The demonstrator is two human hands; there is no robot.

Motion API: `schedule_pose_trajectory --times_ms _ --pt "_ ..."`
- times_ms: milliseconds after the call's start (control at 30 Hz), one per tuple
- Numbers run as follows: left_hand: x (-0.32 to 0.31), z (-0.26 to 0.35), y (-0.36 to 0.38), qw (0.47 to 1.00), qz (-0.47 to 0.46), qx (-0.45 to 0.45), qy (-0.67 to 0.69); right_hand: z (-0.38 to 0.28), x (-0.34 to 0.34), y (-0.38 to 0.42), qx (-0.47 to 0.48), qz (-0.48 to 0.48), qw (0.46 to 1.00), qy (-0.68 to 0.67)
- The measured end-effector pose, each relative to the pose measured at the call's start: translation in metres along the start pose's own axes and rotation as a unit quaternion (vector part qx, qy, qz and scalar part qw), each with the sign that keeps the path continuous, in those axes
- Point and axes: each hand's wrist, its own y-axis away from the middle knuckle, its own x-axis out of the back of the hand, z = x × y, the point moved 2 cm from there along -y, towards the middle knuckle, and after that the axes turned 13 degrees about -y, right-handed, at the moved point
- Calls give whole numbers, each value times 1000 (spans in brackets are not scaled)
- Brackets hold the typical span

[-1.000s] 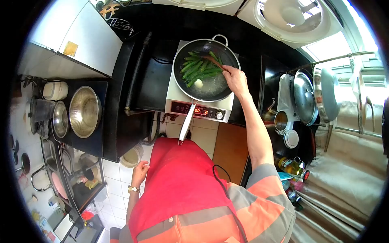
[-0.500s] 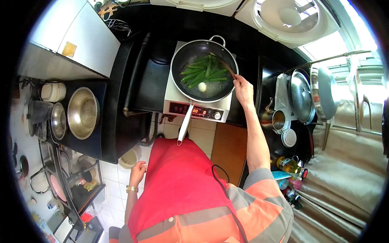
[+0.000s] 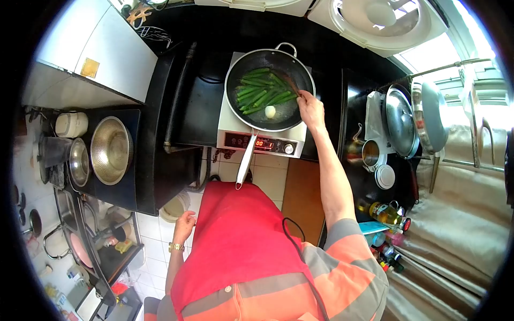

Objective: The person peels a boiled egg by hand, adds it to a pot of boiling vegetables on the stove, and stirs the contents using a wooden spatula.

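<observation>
At upper centre, your right hand (image 3: 311, 111) grips a wooden spatula (image 3: 292, 85) among green okra (image 3: 261, 93) in the wok (image 3: 242, 72), while your left hand (image 3: 185, 225) hangs loosely curled, holding nothing.

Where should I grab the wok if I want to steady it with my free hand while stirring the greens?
Take the wok by its long pale handle, gripping near the free end. It sticks out over the cooker's front edge toward the body, so the left hand, hanging low by the apron, can come up from below. The right hand holds the spatula.
</observation>
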Motion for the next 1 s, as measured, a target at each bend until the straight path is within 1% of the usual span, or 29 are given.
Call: schedule_pose_trajectory --times_ms 67,100,167,200,333,400,467,533,600,667,733,800,833,867,933,1000 --pt "1 1 0 1000 4 1 -3 11 -12 -2 3 -34 999 -1" --pt "2 1 1 1000 9 2 -5 6 -12 1 4 -36 999 -2" --pt "2 -5 2 1000 15 5 -7 -12 -5 10 3 -73 996 49" --pt "1 -5 2 1000 19 5 -11 -18 -6 9 3 -74 996 49" --pt "0 -5 4 1000 1 10 -13 -34 -22 8 92 -37 994 43" --pt "-1 -3 1 1000 -8 1 -29 -31 -33 2 103 -81 990 57" --pt "0 -3 -4 999 -10 -1 -34 -26 -32 3 102 -93 987 80" --pt "1 -5 -7 999 -11 -1 -36 -29 -20 9 73 -120 983 121" --pt "5 -7 -9 1000 -4 17 -11 -33 1 20 78 -125 980 134" --pt "8 -13 -11 1000 -3 21 2 -50 26 38 81 -116 982 128" --pt "10 -19 -9 1000 -3 27 11 -55 47 62 68 -109 991 28" --pt "12 -20 -10 1000 1 29 -9 -67 64 91 4 -149 989 -2" --pt "13 -19 -12 1000 0 28 -9 -70 67 104 2 -163 986 33" --pt "12 -18 -12 1000 -3 27 -3 -57 64 114 32 -160 986 38" --pt "11 -12 -12 1000 -6 26 2 -52 49 127 18 -163 982 92" --pt "12 -4 -15 1000 -5 9 11 -38 23 129 13 -131 988 80"
